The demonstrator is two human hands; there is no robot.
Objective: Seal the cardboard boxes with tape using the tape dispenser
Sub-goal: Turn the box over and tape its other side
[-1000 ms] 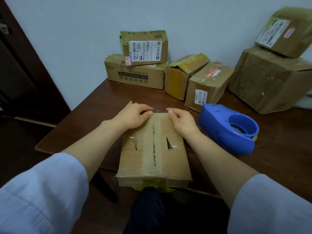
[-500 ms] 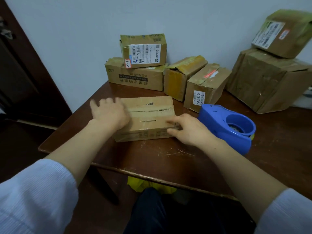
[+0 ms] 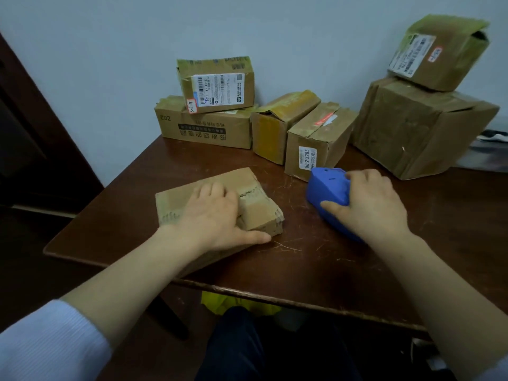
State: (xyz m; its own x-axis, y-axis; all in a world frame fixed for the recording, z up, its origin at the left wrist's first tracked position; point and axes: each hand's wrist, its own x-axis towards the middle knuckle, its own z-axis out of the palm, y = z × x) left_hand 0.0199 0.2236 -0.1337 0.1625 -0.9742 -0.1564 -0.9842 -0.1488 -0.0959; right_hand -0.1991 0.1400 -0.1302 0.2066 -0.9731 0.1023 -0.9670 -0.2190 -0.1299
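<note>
In the head view, the left hand lay flat on top of the cardboard box. Its fingers were straight and close together, pressing down on the lid, and the thumb stretched out along the near right corner of the box. The box sat on the bench directly under those fingers, turned at an angle. A torn, rough seam showed just to the right of the fingertips.

The right hand gripped the blue tape dispenser. Its fingers were curled over the top, with the thumb wrapped against the near side. The dispenser rested on the bench, its nose pointing away from the fingers toward the box, with bare wood between the two. No tape could be made out under the hand.

Beyond the left fingers, against the wall, a labelled box sat on a long printed box. Just beyond the right fingers stood a box with a white sticker, touching a yellow-taped box on its left. Further right of the right fingers, a large box carried a smaller labelled one. Something yellow showed below the near edge of the bench.
</note>
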